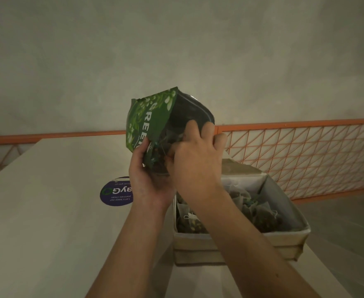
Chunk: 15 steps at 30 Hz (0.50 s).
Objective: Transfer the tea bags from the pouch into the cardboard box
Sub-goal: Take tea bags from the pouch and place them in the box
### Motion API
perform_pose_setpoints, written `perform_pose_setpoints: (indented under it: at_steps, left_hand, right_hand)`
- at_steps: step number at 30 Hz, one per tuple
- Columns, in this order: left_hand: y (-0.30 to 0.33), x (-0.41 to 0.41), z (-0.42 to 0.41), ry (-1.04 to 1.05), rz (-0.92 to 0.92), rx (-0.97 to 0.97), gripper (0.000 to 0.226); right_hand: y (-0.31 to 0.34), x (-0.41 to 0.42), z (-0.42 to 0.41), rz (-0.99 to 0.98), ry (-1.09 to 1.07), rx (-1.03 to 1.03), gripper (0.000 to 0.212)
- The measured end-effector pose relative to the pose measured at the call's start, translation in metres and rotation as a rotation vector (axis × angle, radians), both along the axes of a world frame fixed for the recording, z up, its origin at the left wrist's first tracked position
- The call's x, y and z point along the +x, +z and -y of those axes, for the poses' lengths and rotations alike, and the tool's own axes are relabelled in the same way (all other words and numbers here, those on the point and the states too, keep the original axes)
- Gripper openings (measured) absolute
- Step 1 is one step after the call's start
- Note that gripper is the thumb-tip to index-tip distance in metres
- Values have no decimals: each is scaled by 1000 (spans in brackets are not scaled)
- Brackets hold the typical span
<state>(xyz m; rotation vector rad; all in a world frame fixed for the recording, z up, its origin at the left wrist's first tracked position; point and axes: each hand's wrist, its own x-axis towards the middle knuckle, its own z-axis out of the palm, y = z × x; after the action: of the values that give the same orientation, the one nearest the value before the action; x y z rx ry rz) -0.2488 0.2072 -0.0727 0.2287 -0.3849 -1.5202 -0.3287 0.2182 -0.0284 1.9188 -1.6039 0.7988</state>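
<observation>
A green tea pouch (pixel 146 117) with white lettering is held up above the white counter, its dark open mouth turned toward me. My left hand (pixel 148 179) grips the pouch from below. My right hand (pixel 196 155) reaches into the mouth, fingers curled over the pouch's rim and around tea bags (pixel 161 147) inside; whether they pinch one is hidden. The cardboard box (pixel 236 241) stands on the counter below my right forearm, holding several mesh tea bags (pixel 260 209).
A round purple sticker (pixel 115 193) lies on the white counter (pixel 47 211) left of the box. An orange wire-mesh railing (pixel 305 155) runs behind the counter on the right. A plain grey wall fills the upper view.
</observation>
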Motion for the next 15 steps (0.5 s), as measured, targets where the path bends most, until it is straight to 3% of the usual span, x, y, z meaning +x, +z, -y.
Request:
perform_pose_setpoints:
  at_steps: [5, 10, 15]
  left_hand:
    - [1, -4, -2, 8, 29, -6, 50]
    - [1, -6, -4, 6, 34, -5, 50]
    - [2, 0, -2, 40, 34, 14, 44]
  right_hand:
    - [-2, 0, 3, 23, -21, -12, 25]
    - [-4, 2, 6, 57, -49, -14, 17]
    - [-5, -10, 6, 189, 70, -69, 22]
